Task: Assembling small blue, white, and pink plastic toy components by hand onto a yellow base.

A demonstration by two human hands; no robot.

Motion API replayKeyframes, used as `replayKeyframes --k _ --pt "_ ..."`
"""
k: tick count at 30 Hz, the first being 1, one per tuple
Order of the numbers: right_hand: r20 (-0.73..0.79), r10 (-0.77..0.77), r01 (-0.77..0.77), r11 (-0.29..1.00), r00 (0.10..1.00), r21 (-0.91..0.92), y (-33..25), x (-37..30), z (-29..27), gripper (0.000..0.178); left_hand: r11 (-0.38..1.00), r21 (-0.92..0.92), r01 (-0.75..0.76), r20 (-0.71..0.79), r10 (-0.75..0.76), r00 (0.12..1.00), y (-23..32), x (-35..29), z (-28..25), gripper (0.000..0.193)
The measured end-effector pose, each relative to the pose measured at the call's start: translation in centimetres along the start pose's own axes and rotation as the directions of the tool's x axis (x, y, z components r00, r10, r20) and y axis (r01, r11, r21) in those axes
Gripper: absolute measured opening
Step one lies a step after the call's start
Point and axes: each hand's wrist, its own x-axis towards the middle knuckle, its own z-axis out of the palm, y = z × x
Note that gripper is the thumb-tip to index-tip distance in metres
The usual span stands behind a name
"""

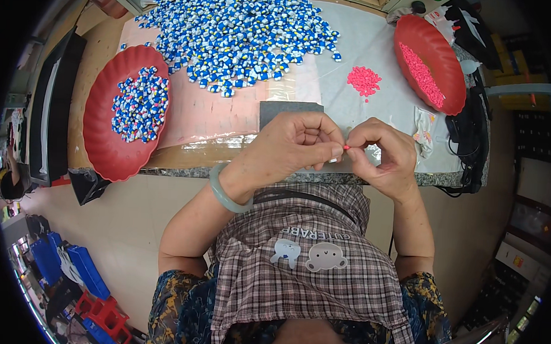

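Note:
Over the table's near edge my two hands meet, fingertips almost touching. My right hand (388,153) pinches a tiny pink piece (347,147) between thumb and forefinger. The thumb and fingers of my left hand (298,142), with a pale green bangle at the wrist, close on a small piece with a white end (333,160); most of it is hidden. Beyond them lies a small heap of pink pieces (364,82). A great pile of small blue-and-white pieces (244,34) with yellow spots covers the far middle of the table.
At the left a red scalloped tray (95,114) holds blue-and-white pieces, some with pink on them. Another red tray (452,72), at the right, holds pink pieces. A dark grey mat (281,110) lies beyond my left hand. A crumpled wrapper (423,130) and black cables (464,145) are at right.

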Motion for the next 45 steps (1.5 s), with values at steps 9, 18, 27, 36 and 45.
replayKeyframes --k 9,18,27,36,45 --pt "0.194 0.193 -0.172 0.978 0.962 -0.116 1.1 -0.9 -0.3 0.013 0.995 0.01 -0.101 -0.143 0.102 0.984 -0.6 -1.3 -1.9 0.017" --pt "0.27 0.106 -0.049 0.977 0.957 -0.208 0.6 -0.7 -0.1 0.016 0.99 0.008 -0.141 -0.172 0.14 0.975 -0.6 -2.6 -1.6 0.022" --pt "0.316 0.062 0.036 0.955 0.947 -0.294 -0.1 -0.1 0.1 0.022 0.993 -0.02 -0.114 -0.156 0.11 0.982 -0.6 -2.8 -1.6 0.023" --pt "0.181 0.237 -0.231 0.972 0.955 -0.049 0.6 -1.1 -0.2 0.017 0.991 0.046 -0.128 -0.199 0.135 0.971 -0.8 -2.5 -0.4 0.026" --pt "0.052 0.48 -0.433 0.732 0.876 0.525 -1.1 -1.4 1.2 0.008 0.94 0.128 -0.315 -0.233 0.338 0.912 -2.3 -1.9 0.8 0.019"
